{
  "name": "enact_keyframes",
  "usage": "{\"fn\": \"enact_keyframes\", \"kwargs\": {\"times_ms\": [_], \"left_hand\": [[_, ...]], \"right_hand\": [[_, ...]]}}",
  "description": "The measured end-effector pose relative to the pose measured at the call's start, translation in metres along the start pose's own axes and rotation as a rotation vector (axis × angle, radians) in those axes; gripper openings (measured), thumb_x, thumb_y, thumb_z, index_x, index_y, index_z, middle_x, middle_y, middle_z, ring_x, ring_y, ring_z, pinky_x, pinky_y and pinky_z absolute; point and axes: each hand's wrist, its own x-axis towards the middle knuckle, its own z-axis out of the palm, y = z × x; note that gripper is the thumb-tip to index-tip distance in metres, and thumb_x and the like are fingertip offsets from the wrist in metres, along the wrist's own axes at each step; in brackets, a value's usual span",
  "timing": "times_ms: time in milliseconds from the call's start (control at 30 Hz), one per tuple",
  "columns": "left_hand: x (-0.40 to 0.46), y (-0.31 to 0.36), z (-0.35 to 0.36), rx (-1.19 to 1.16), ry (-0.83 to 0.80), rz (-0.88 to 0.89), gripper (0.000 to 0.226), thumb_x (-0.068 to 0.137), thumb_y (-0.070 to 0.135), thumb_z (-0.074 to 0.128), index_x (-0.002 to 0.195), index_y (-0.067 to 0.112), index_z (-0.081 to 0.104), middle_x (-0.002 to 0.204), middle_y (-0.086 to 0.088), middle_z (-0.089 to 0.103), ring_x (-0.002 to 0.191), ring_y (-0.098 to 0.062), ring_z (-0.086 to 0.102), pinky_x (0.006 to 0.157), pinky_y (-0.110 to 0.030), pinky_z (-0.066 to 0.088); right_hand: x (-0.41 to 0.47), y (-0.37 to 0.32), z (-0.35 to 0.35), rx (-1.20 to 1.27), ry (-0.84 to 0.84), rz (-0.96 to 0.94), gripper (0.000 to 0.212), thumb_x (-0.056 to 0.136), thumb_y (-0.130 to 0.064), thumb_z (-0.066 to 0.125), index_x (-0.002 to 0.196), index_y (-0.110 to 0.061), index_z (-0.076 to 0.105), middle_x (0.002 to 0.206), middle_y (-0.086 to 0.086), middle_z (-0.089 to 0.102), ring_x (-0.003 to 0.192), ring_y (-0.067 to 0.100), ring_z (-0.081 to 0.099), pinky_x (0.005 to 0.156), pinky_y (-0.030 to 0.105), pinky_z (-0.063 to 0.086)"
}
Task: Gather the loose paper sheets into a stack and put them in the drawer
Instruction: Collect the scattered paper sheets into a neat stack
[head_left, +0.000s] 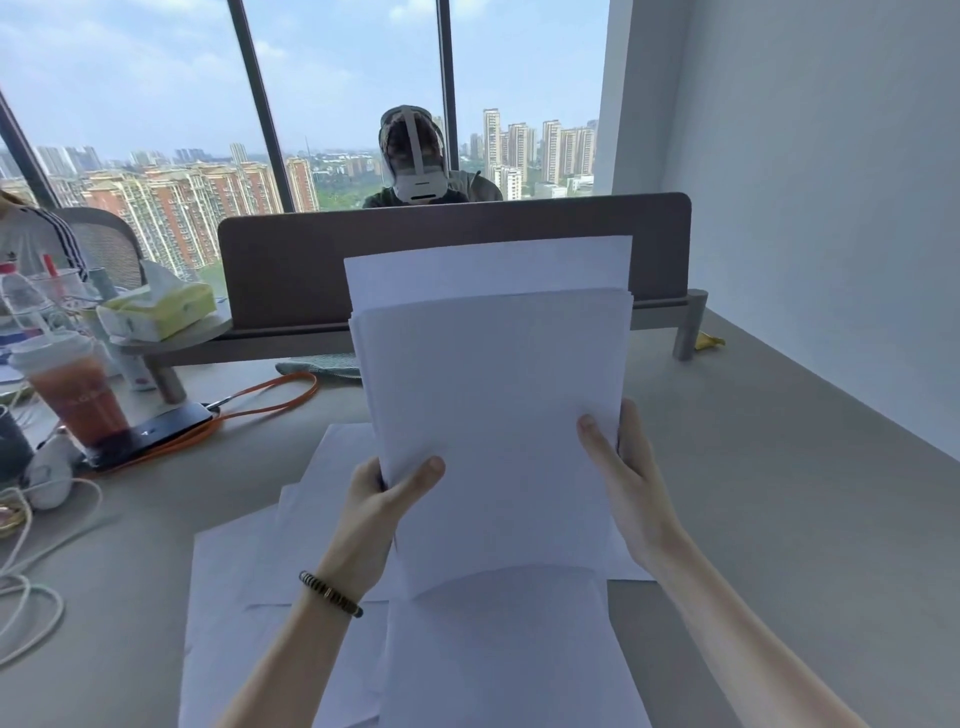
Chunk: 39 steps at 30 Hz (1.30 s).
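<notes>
Upright, paper stack (493, 405) between hands (379, 499).

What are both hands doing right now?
Left hand: closed on the paper stack.
Right hand: closed on the same stack's other edge.

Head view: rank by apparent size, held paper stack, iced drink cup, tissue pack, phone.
1. Held paper stack, by far, though nearest the camera.
2. Iced drink cup and tissue pack look alike; no ranking.
3. Phone, partly hidden by the cup.
</notes>
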Motion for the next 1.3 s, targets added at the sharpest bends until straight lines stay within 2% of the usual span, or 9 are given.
{"fn": "enact_keyframes", "kwargs": {"times_ms": [233, 367, 533, 633, 733, 967, 1100, 1233, 1300], "left_hand": [[0.002, -0.002, 0.013, 0.065, 0.108, 0.023, 0.030, 0.064, 0.034, 0.082, 0.091, 0.021, 0.081, 0.102, -0.008, 0.078, 0.100, -0.029, 0.073, 0.087, -0.045, 0.058], [0.005, 0.005, 0.009, 0.023, 0.087, 0.047, 0.031, 0.063, 0.036, 0.079, 0.092, 0.022, 0.081, 0.103, -0.007, 0.078, 0.097, -0.025, 0.074, 0.082, -0.037, 0.060], [-0.001, -0.005, 0.001, 0.016, 0.048, -0.002, 0.041, 0.063, 0.033, 0.080, 0.101, 0.017, 0.077, 0.107, -0.009, 0.077, 0.100, -0.026, 0.073, 0.079, -0.033, 0.058], [-0.002, -0.007, 0.003, 0.032, 0.019, -0.016, 0.035, 0.062, 0.031, 0.081, 0.095, 0.020, 0.081, 0.103, -0.007, 0.078, 0.098, -0.022, 0.074, 0.077, -0.027, 0.057], [0.001, -0.005, 0.007, 0.041, 0.019, -0.001, 0.026, 0.067, 0.027, 0.081, 0.092, 0.023, 0.082, 0.101, -0.005, 0.079, 0.097, -0.021, 0.074, 0.076, -0.028, 0.058], [0.011, 0.006, 0.012, 0.061, 0.120, 0.036, 0.032, 0.063, 0.038, 0.081, 0.089, 0.019, 0.082, 0.099, -0.009, 0.079, 0.095, -0.026, 0.074, 0.087, -0.045, 0.058], [0.013, 0.011, 0.007, 0.049, 0.066, 0.074, 0.028, 0.067, 0.037, 0.078, 0.092, 0.026, 0.081, 0.102, -0.006, 0.078, 0.097, -0.026, 0.074, 0.084, -0.040, 0.059], [0.010, -0.001, -0.005, 0.013, 0.022, -0.009, 0.033, 0.068, 0.038, 0.076, 0.096, 0.022, 0.080, 0.109, -0.007, 0.077, 0.101, -0.026, 0.073, 0.085, -0.039, 0.057], [0.008, -0.008, -0.007, 0.037, 0.011, -0.029, 0.034, 0.067, 0.037, 0.077, 0.097, 0.022, 0.080, 0.109, -0.008, 0.077, 0.101, -0.026, 0.073, 0.084, -0.039, 0.057]], "right_hand": [[-0.001, -0.002, 0.009, 0.011, -0.004, -0.032, 0.022, 0.103, -0.026, 0.050, 0.125, -0.027, 0.054, 0.121, -0.009, 0.069, 0.116, 0.013, 0.065, 0.099, 0.043, 0.052], [0.001, -0.011, 0.005, 0.031, -0.050, -0.057, 0.022, 0.102, -0.026, 0.048, 0.123, -0.029, 0.052, 0.115, -0.018, 0.069, 0.112, 0.003, 0.066, 0.085, 0.024, 0.055], [-0.002, -0.004, -0.001, 0.017, -0.049, -0.036, 0.030, 0.097, -0.035, 0.052, 0.127, -0.033, 0.052, 0.122, -0.017, 0.068, 0.116, 0.003, 0.064, 0.096, 0.032, 0.052], [-0.002, 0.002, 0.001, -0.020, -0.064, -0.011, 0.039, 0.101, -0.033, 0.051, 0.139, -0.034, 0.048, 0.131, -0.016, 0.065, 0.125, 0.005, 0.060, 0.104, 0.038, 0.046], [0.001, 0.004, 0.003, -0.031, -0.057, 0.009, 0.034, 0.101, -0.037, 0.053, 0.135, -0.037, 0.053, 0.132, -0.014, 0.065, 0.126, 0.009, 0.059, 0.110, 0.048, 0.044], [0.007, -0.002, 0.009, -0.048, 0.020, -0.006, 0.018, 0.103, -0.030, 0.051, 0.118, -0.038, 0.057, 0.119, -0.013, 0.070, 0.112, 0.008, 0.067, 0.100, 0.046, 0.052], [0.008, -0.009, 0.008, -0.036, 0.007, -0.029, 0.018, 0.104, -0.027, 0.050, 0.120, -0.030, 0.056, 0.118, -0.013, 0.070, 0.113, 0.006, 0.066, 0.094, 0.032, 0.052], [0.004, -0.005, 0.003, 0.028, -0.016, 0.014, 0.024, 0.103, -0.024, 0.050, 0.126, -0.021, 0.055, 0.121, -0.010, 0.070, 0.115, 0.008, 0.066, 0.095, 0.031, 0.055], [0.003, 0.004, 0.000, 0.022, -0.012, 0.048, 0.025, 0.102, -0.024, 0.051, 0.125, -0.014, 0.055, 0.121, -0.004, 0.070, 0.115, 0.012, 0.066, 0.097, 0.037, 0.053]]}}
